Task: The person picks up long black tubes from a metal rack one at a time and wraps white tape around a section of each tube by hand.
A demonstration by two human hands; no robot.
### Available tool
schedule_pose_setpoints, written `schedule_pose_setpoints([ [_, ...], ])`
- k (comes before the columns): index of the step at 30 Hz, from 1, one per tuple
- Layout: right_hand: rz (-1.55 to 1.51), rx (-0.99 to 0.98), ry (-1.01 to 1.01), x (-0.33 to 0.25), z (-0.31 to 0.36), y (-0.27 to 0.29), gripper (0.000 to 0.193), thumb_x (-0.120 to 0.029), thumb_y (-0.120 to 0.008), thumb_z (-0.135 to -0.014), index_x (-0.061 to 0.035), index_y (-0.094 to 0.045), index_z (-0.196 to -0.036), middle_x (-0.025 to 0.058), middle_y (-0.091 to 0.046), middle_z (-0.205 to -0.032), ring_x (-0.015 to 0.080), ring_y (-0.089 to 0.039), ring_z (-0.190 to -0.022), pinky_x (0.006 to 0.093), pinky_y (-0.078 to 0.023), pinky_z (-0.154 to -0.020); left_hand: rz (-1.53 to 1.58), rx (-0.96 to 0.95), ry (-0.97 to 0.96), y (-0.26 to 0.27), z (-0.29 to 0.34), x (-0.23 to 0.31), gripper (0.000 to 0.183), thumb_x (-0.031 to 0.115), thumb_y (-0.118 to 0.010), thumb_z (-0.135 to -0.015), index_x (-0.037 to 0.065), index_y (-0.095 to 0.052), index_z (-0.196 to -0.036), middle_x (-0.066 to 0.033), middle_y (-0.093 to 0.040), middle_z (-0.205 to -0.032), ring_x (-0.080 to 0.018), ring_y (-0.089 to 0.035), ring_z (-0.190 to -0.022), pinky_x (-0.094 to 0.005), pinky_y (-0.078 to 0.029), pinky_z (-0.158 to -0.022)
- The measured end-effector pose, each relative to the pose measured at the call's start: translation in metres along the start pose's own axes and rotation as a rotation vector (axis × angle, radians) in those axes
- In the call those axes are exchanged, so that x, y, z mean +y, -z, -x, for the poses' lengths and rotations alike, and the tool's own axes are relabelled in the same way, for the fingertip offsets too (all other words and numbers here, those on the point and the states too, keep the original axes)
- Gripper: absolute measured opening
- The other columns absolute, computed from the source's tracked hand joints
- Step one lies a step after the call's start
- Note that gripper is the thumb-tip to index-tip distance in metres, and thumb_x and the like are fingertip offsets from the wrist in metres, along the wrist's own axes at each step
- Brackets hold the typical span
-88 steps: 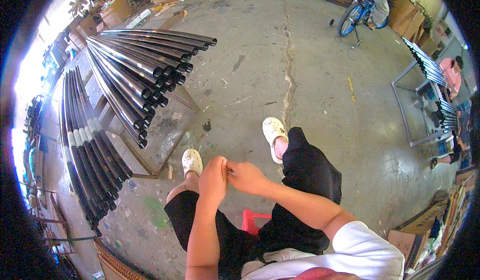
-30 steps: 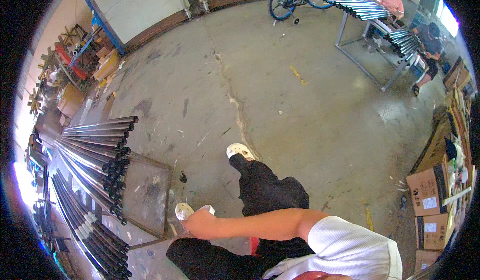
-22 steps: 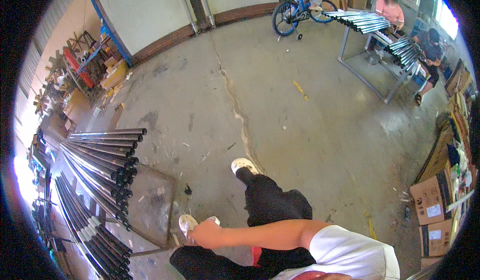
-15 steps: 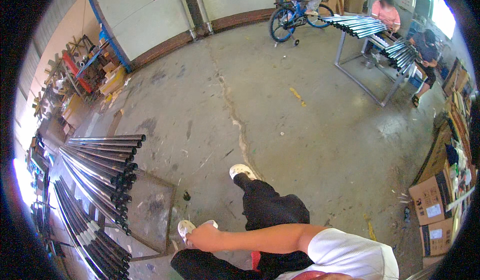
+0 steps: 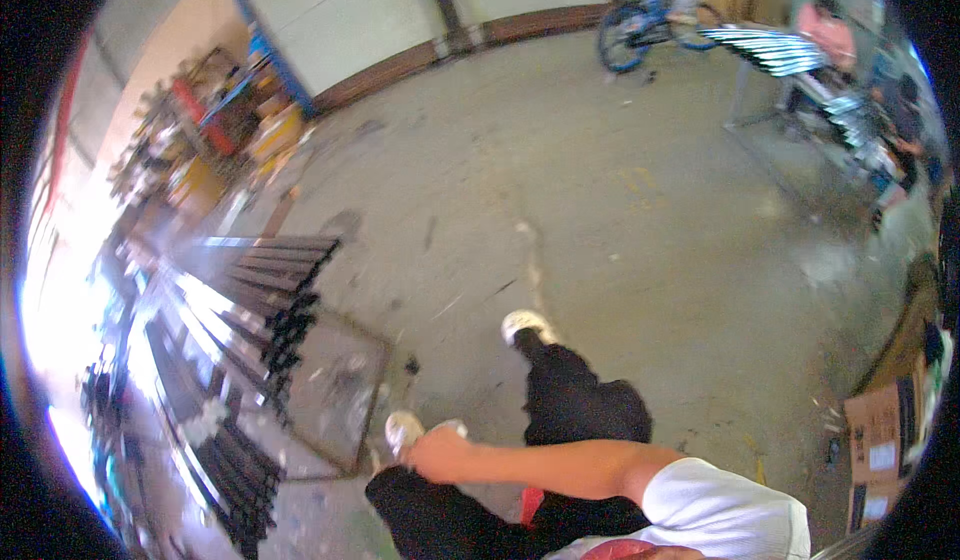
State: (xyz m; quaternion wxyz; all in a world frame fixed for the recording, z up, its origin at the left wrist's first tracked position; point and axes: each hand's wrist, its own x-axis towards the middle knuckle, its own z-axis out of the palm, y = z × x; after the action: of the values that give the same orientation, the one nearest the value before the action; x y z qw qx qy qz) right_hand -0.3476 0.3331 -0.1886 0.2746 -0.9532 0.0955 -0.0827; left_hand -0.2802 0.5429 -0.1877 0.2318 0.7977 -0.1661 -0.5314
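My right arm reaches across my lap from the white sleeve at the lower right. At its end my right hand is over my black trouser leg, close to one white shoe. Its fingers are smeared and mostly hidden, so their grip does not show. A small white patch shows at the hand's upper edge; I cannot tell whether it is held or part of the shoe. The other white shoe rests farther ahead on the floor. My left hand is out of sight.
On the left lie fanned stacks of dark metal tubes. A blue bicycle with a rider is at the back. At the far right, people work beside a rack of shiny tubes. Cardboard boxes stand at the right edge.
The view has turned left, so the whole scene sits farther right and is blurred. My right hand stays by the same shoe and trouser leg.
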Motion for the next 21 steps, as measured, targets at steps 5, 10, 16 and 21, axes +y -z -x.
schedule_pose_setpoints([
  [5,-0.022,-0.031,-0.057,-0.018,0.004,0.024,0.015,-0.014,-0.054,-0.074,-0.0063,-0.063,-0.083,0.0155,-0.064,-0.072,0.0322,-0.065,-0.066,0.0455,-0.050,-0.053,-0.025,-0.035,-0.020,0.036,0.110,-0.045,0.011,0.011,-0.056,-0.085,0.005,-0.061,-0.094,-0.0042,-0.062,-0.089,-0.0150,-0.059,-0.087,-0.0314,-0.048,-0.078],
  [10,0.000,-0.011,-0.057,-0.037,0.018,0.012,0.015,-0.023,-0.052,-0.079,-0.0090,-0.056,-0.081,0.0108,-0.062,-0.068,0.0313,-0.062,-0.065,0.0444,-0.047,-0.054,-0.453,0.375,-0.658,0.099,0.163,0.113,0.016,0.013,-0.060,-0.083,0.004,-0.061,-0.097,-0.0062,-0.062,-0.090,-0.0138,-0.060,-0.082,-0.0294,-0.048,-0.075],
  [16,0.010,-0.016,-0.013,-0.024,0.026,0.014,0.015,-0.025,-0.054,-0.080,-0.0094,-0.056,-0.081,0.0111,-0.061,-0.069,0.0306,-0.061,-0.065,0.0442,-0.047,-0.054,-0.498,0.593,-0.925,0.133,0.095,0.266,0.016,0.019,-0.060,-0.083,0.003,-0.060,-0.084,-0.0026,-0.060,-0.077,-0.0092,-0.057,-0.073,-0.0251,-0.046,-0.065],
  [21,-0.015,0.043,0.015,-0.018,0.027,0.025,0.015,-0.024,-0.054,-0.080,-0.0095,-0.056,-0.081,0.0103,-0.061,-0.068,0.0298,-0.061,-0.064,0.0431,-0.047,-0.054,-0.741,0.971,-0.740,0.183,-0.013,0.341,0.035,0.036,-0.059,-0.077,0.004,-0.064,-0.091,-0.0141,-0.065,-0.084,-0.0277,-0.064,-0.081,-0.0357,-0.049,-0.071],
])
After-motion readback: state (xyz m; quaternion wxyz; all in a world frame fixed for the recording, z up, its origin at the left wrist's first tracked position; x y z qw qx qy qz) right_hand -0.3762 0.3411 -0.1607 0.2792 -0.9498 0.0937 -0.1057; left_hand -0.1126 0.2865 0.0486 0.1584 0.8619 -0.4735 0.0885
